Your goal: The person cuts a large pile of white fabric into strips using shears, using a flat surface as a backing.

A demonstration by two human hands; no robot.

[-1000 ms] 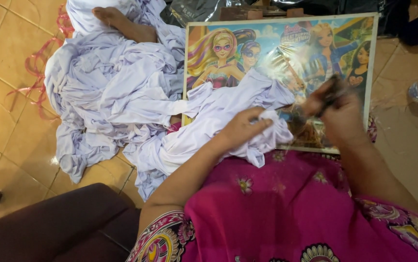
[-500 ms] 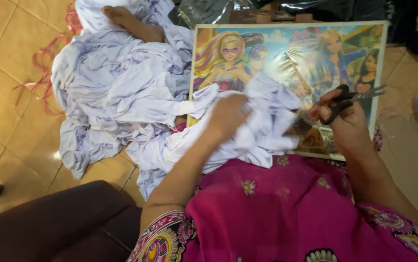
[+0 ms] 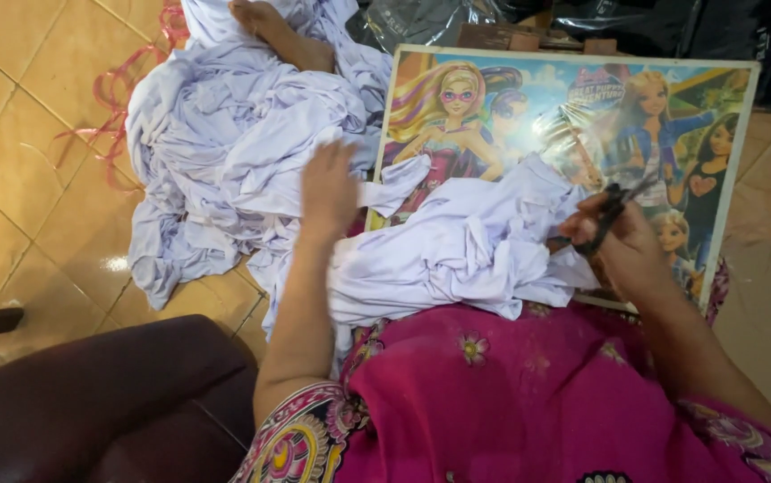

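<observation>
Far left, bare tiled floor (image 3: 36, 170) lies open beside the cloth pile (image 3: 224, 152). The left hand (image 3: 327, 183) hovers flat and released over the cloth (image 3: 466, 250) draped across the board's (image 3: 743, 116) near edge. The right hand (image 3: 622, 246) grips scissors (image 3: 609, 210), long axis pointing far-right.

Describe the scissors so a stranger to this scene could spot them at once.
Find the big colourful cartoon picture board propped across the pink-clad lap. At its lower right, the right hand grips small dark-handled scissors, above the crumpled white cloth. They are the only dark, thin metal thing among soft pale fabric.
</observation>
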